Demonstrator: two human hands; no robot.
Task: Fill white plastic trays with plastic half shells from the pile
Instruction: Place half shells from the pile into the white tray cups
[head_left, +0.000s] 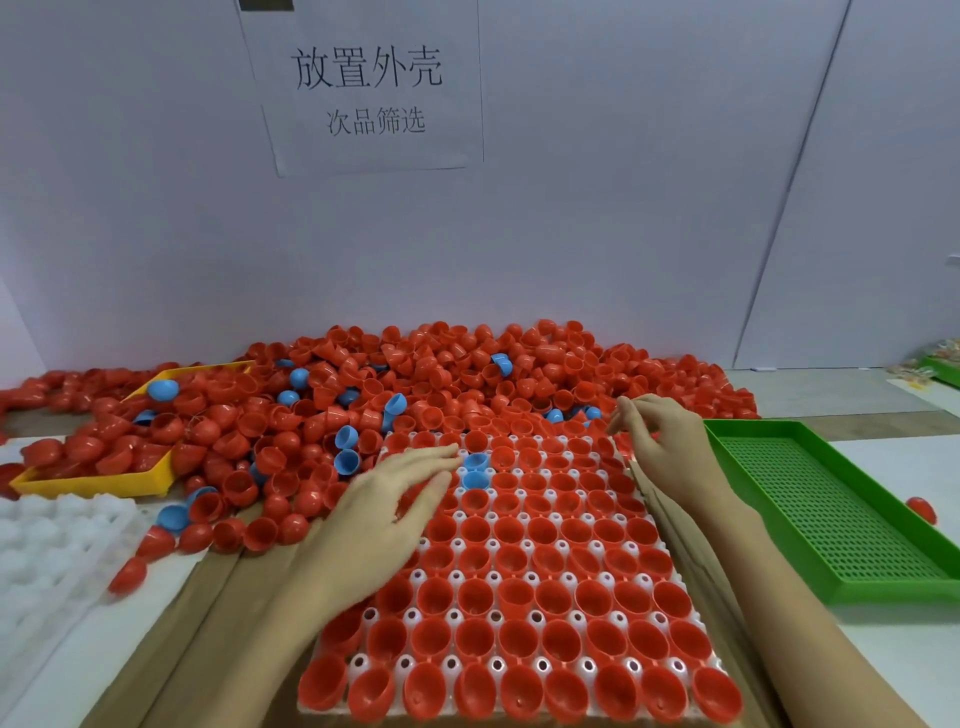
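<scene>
A white plastic tray (540, 616) lies in front of me, its cups holding red half shells and two blue ones (475, 470) near the far left. Behind it spreads a big pile of red half shells (415, 384) with a few blue ones mixed in. My left hand (384, 512) lies flat over the tray's left side, fingers straight and pointing at the blue shells. My right hand (660, 441) hovers at the tray's far right corner with fingers loosely bent; nothing shows in it.
A yellow tray (93, 486) full of red shells sits at the far left. A white empty tray (47, 551) lies at the near left. A green perforated tray (831, 512) stands on the right, with one red shell (922, 509) beyond it. A paper sign hangs on the wall.
</scene>
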